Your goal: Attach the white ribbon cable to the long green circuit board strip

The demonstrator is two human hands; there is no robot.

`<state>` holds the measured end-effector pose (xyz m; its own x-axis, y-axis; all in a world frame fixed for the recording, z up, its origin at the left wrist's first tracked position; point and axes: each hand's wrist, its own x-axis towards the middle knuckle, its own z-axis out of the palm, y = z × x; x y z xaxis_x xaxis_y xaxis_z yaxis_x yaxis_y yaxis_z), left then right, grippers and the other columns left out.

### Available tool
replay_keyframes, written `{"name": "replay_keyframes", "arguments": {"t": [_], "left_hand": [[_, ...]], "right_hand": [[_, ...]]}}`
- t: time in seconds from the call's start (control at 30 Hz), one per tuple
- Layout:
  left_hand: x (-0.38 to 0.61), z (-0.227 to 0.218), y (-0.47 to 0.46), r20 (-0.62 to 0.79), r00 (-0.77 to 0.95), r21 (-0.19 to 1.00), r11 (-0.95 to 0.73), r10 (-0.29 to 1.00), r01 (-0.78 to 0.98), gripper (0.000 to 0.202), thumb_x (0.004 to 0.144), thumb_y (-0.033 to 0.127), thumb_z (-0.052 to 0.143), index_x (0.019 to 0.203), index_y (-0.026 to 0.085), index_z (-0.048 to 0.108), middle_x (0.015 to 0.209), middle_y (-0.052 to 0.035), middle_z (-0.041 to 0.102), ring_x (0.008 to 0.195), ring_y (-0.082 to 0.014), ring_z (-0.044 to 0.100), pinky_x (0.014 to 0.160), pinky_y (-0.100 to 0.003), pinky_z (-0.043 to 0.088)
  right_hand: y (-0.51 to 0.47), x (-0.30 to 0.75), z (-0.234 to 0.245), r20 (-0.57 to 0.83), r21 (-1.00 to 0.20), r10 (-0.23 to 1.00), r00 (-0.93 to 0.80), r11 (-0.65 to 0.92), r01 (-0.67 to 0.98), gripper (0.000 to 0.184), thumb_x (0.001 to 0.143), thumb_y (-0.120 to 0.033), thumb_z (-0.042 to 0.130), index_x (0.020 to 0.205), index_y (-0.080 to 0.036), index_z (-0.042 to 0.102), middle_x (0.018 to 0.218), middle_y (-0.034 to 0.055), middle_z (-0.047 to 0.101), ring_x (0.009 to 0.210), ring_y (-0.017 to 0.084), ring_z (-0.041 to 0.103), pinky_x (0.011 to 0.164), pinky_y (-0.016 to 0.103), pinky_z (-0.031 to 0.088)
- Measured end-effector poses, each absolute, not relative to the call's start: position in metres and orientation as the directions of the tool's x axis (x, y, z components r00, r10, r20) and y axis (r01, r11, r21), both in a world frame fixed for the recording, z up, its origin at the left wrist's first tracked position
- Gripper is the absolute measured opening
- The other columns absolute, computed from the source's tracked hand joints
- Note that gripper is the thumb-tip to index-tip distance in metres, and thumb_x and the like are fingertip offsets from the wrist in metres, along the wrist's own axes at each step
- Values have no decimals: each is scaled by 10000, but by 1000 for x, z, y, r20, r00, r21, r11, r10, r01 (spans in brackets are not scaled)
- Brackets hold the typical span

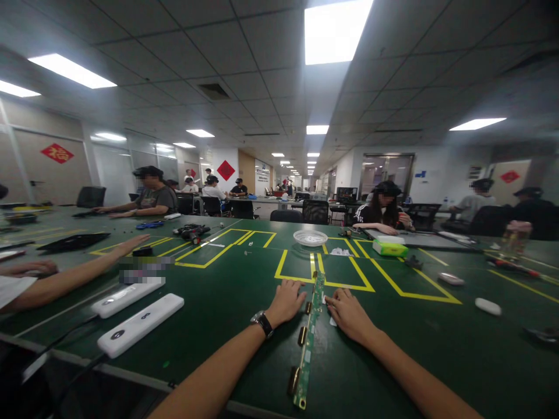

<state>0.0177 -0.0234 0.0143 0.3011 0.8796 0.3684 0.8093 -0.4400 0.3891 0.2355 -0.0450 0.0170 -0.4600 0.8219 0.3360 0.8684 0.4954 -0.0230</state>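
A long narrow green circuit board strip [309, 340] with brass connectors lies lengthwise on the dark green table [244, 302], running from the near edge toward the yellow marked squares. My left hand [286, 301], with a watch on its wrist, rests on the table just left of the strip's far end, fingers curled down. My right hand [347, 311] lies just right of the strip, fingertips close to its edge near a small white scrap. Neither hand clearly grips anything.
Two white oblong devices [138, 323] lie at the left. A clear round dish [310, 237] and a green-and-white box [390, 247] stand beyond the yellow tape squares. A neighbour's forearm [74, 273] stretches in from the left. Several people sit at the far tables.
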Motion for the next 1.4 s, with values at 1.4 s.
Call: {"name": "replay_keyframes", "arguments": {"t": [1.4], "left_hand": [[42, 24, -39, 21, 278, 999, -12, 960, -33, 180, 808, 245, 503, 925, 147, 599, 684, 19, 593, 536, -82, 516, 526, -183, 433]], "right_hand": [[-48, 223, 22, 78, -955, 903, -423, 190, 228, 524, 787, -666, 520, 712, -149, 555, 538, -49, 493, 456, 71, 386, 458, 204, 281]]}}
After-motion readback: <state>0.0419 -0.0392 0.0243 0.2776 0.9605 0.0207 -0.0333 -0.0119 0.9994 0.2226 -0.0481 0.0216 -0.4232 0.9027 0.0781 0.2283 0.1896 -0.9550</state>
